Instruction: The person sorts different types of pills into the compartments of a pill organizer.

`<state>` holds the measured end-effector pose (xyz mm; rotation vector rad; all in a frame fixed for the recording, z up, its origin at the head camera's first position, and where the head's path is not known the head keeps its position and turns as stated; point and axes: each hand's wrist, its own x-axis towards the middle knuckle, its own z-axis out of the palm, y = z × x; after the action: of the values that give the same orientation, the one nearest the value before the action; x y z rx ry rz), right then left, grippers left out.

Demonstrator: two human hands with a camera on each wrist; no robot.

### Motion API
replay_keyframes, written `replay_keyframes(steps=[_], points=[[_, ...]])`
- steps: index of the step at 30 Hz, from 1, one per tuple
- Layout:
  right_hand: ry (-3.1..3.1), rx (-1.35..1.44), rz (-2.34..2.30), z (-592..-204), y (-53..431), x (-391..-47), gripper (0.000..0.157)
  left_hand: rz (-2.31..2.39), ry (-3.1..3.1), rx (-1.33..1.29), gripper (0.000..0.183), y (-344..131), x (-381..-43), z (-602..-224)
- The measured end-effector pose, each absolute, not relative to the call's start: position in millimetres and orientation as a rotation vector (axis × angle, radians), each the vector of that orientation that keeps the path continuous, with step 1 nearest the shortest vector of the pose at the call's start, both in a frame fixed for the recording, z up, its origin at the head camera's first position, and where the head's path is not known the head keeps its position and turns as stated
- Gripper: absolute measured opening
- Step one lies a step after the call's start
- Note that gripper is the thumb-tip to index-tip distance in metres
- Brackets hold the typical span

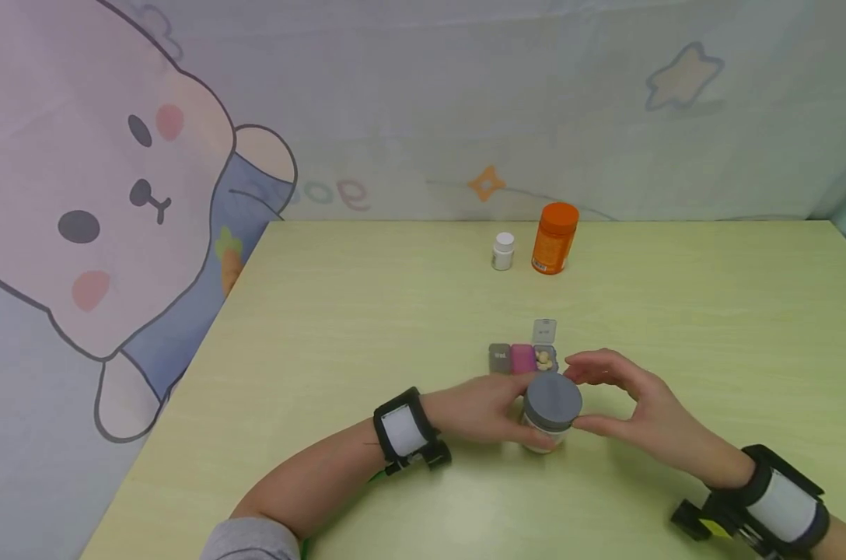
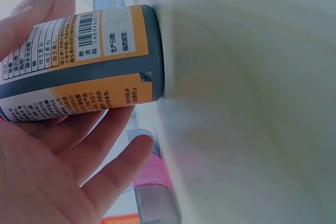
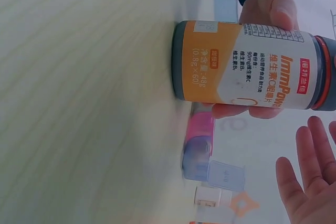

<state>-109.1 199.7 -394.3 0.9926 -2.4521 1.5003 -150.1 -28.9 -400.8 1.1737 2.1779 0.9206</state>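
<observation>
A supplement bottle (image 3: 257, 66) with a white-and-orange label and a grey screw cap (image 1: 553, 398) stands upright on the table. My left hand (image 1: 479, 407) grips its body, thumb on the near side and fingers behind. At the cap's right side is my right hand (image 1: 650, 408), thumb and fingers spread; the thumb is close to the rim, though contact is unclear. Just behind the bottle lies a small pill organizer (image 1: 523, 358) with grey, pink and bluish compartments. The bluish one has its lid (image 1: 545, 331) up and holds pale yellow tablets (image 1: 544, 361).
Farther back on the table (image 1: 367, 311) stand a small white bottle (image 1: 503, 252) and a taller orange bottle (image 1: 555, 239). A printed cloth (image 1: 409, 101) hangs behind the table's far edge.
</observation>
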Motion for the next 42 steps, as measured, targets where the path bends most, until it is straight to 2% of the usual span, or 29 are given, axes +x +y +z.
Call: replay_keyframes(steps=[8, 14, 25, 38, 42], points=[[-2.51, 1.118, 1.547, -385.8, 176.9, -113.3, 0.078, 0.96, 2.153, 1.242, 0.053, -29.0, -151.1, -402.5], [-2.433, 1.201, 1.62, -372.2, 159.6, -106.2, 0.076, 0.974, 2.15, 1.325, 0.05, -28.4, -151.7, -402.7], [-2.473, 1.097, 1.549, -394.6, 180.7, -104.9, 0.069, 0.973, 2.159, 1.277, 0.059, -29.2, -150.8, -403.7], [-2.468, 1.014, 1.48, -392.5, 202.1, -96.1, 0.043, 0.951, 2.177, 1.231, 0.062, -28.6, -150.0, -401.8], [-2.444, 0.986, 1.495, -392.7, 201.0, -101.4, 0.041, 0.952, 2.171, 1.23, 0.06, -28.5, -149.8, -401.9]])
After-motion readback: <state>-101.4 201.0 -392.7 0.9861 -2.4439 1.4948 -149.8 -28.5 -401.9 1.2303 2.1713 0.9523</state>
